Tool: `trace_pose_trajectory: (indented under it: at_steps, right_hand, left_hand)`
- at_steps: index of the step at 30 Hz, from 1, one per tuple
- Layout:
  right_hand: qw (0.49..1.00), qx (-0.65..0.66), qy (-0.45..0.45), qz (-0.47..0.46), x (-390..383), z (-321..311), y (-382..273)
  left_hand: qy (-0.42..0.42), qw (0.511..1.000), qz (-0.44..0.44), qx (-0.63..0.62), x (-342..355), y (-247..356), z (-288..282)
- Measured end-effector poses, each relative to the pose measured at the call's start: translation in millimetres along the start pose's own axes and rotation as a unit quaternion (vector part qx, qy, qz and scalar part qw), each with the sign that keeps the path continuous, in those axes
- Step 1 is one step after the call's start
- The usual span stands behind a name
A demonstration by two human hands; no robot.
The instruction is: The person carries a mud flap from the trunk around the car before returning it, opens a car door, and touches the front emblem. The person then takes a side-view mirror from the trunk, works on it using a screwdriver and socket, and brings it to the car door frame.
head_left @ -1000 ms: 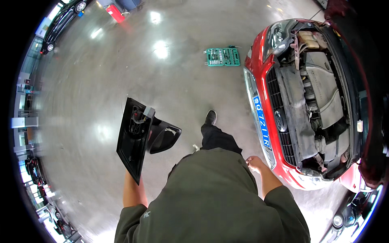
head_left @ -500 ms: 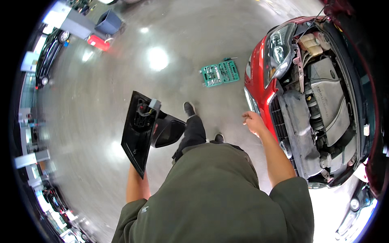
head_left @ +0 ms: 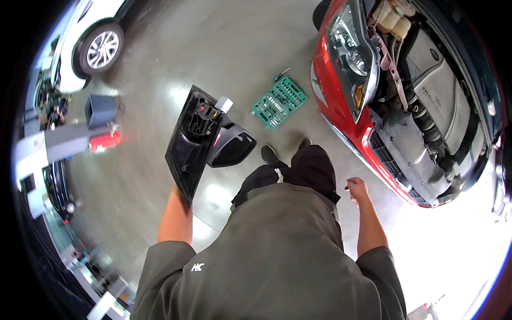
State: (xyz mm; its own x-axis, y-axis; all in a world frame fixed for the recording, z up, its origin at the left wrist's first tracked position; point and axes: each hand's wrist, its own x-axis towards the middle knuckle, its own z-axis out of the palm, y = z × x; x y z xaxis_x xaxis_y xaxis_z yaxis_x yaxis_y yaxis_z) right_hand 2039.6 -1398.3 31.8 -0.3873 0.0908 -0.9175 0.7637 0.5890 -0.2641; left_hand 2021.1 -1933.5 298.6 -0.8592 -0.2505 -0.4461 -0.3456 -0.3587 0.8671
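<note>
A black car side mirror (head_left: 193,140) hangs in front of me at the left. Its mounting side faces up, showing a recess with wiring and a light grey connector block (head_left: 224,104); the dark mirror housing (head_left: 230,145) sticks out to the right. From beneath its lower end my left hand (head_left: 178,195) holds it, the fingers hidden behind the black panel. My right hand (head_left: 357,190) hangs at my right side, fingers curled in, with nothing visible in it. Nearest to that hand is the front bumper of the red car (head_left: 341,112).
The red car stands at the right, its engine bay (head_left: 434,90) uncovered. A green socket set case (head_left: 279,103) lies opened on the floor ahead, a screwdriver-like tool (head_left: 281,74) beside it. Farther left are a white car (head_left: 72,58), a grey bin (head_left: 101,111) and a red fire extinguisher (head_left: 105,141).
My view has turned and moved on, bringing the white car in at the upper left. My left hand still carries the side mirror; my right hand has dropped nearer my body.
</note>
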Motion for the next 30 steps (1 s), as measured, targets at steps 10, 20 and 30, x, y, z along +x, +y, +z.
trace_pose_trajectory:
  at_steps: [10,20,30]
  right_hand:
    - [0.993,-0.063,-0.064,-0.080,90,73,-126]
    - [0.972,0.188,0.050,-0.134,82,96,-251]
    - [0.974,0.211,0.054,0.061,70,281,-187]
  left_hand:
    - [-0.059,0.995,-0.070,0.037,138,42,19]
    - [-0.175,0.954,-0.228,0.081,286,43,29]
    - [-0.185,0.888,-0.419,0.051,362,-33,-52]
